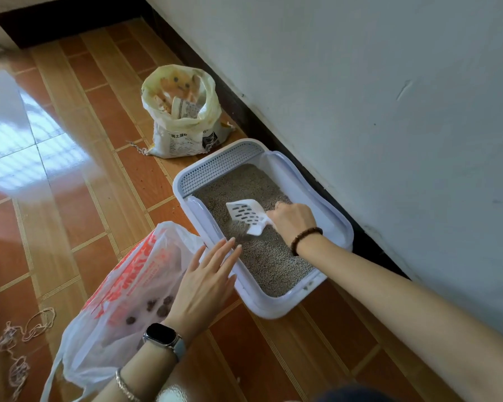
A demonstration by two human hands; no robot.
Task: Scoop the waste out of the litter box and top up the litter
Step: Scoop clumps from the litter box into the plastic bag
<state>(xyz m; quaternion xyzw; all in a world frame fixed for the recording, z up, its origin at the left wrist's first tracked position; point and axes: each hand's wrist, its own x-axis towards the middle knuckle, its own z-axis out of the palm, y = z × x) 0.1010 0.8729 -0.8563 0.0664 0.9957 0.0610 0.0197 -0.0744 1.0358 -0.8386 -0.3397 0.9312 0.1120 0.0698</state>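
Observation:
A white litter box [279, 310] full of grey litter [269, 264] lies on the tiled floor against the wall. My right hand [292, 220] grips the handle of a white slotted scoop [246, 214], held tilted just above the litter, with grains falling from its lower edge. My left hand [206, 282] hovers flat with fingers spread over the box's near-left rim, holding nothing. A white and red plastic bag [122, 303] lies open to the left of the box, with several dark clumps of waste inside.
An open sack of fresh litter [182, 114] stands on the floor beyond the box, near the dark skirting. Loose string [21, 343] lies on the tiles at the lower left. The white wall [389, 97] runs along the right.

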